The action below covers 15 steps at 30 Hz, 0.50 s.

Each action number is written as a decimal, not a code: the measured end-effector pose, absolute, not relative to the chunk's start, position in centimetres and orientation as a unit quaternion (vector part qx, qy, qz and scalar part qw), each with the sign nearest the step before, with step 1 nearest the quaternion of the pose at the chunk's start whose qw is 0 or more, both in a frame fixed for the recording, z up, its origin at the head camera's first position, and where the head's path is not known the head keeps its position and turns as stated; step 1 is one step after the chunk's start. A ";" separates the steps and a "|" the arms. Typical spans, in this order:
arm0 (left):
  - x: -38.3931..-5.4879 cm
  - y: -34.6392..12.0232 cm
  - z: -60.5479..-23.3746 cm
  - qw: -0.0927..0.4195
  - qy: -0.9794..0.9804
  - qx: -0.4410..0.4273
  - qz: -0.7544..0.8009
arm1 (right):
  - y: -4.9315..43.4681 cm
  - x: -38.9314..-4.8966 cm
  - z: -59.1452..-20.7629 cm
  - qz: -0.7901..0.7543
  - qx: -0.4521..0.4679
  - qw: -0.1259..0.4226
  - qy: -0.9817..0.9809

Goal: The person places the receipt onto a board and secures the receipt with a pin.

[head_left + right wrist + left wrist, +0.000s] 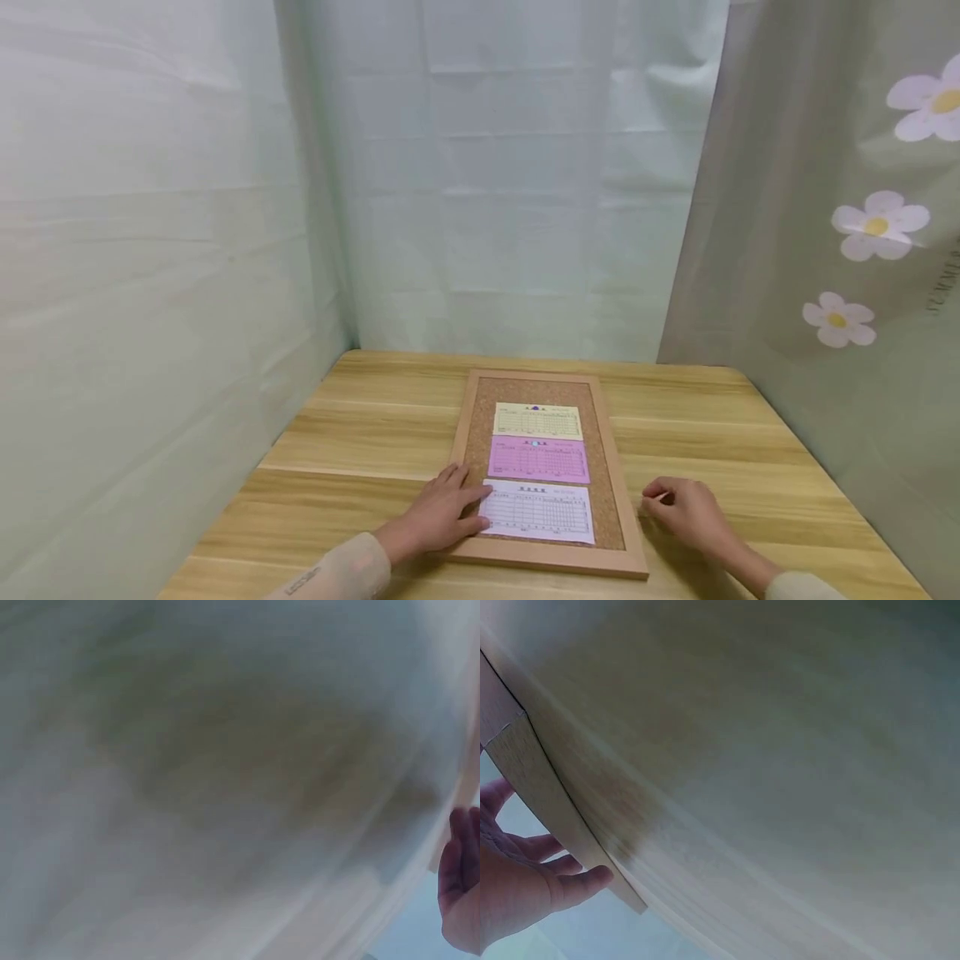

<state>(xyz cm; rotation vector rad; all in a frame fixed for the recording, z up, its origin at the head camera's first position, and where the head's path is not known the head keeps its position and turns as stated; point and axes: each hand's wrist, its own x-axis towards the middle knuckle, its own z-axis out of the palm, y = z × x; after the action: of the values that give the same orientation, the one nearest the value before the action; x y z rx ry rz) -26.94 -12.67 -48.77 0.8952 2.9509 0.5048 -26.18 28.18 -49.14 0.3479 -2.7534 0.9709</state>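
Note:
A wood-framed cork board (483, 393) lies on the table. Printed slips are lined up on it: yellow (536, 422) farthest, pink (536, 462) in the middle, white (536, 515) nearest. A purple pin head (535, 407) shows at the yellow slip's top, and a pale round pin head (535, 443) on the pink one. My left hand (441, 510) rests across the board's left edge, spread fingers touching the white slip's left side. Just right of the board, my right hand (686, 510) has thumb and fingertips drawn together; whether something small is between them is unclear.
The wood-grain table (360, 433) extends around the board. Pale hanging sheets close off the left (150, 250) and back (517, 208), and a grey sheet with white flowers (881, 225) hangs at the right. Both wrist views are mostly blurred tabletop.

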 end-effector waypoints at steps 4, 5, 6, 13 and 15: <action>-27.0 -12.6 -48.8 0.008 0.945 0.284 0.164 | 27.6 -26.6 -48.3 0.381 0.100 0.093 -0.914; -27.0 -12.6 -48.7 0.008 0.945 0.283 0.164 | 27.5 -26.7 -48.2 0.390 0.098 0.087 -0.911; -27.0 -12.6 -48.7 0.008 0.945 0.282 0.164 | 27.3 -26.8 -48.1 0.400 0.094 0.080 -0.908; -26.8 -12.6 -48.6 0.017 0.945 0.280 0.165 | 26.3 -27.4 -48.2 0.435 0.059 0.044 -0.897; -26.8 -12.6 -48.6 0.020 0.945 0.280 0.165 | 25.9 -27.4 -48.2 0.449 0.047 0.034 -0.892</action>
<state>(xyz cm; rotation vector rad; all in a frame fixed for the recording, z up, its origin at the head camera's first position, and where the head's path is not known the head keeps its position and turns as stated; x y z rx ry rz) -26.80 -12.56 -48.56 0.8701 2.9334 0.5114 -27.43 25.94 -48.23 0.1438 -2.7421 1.3816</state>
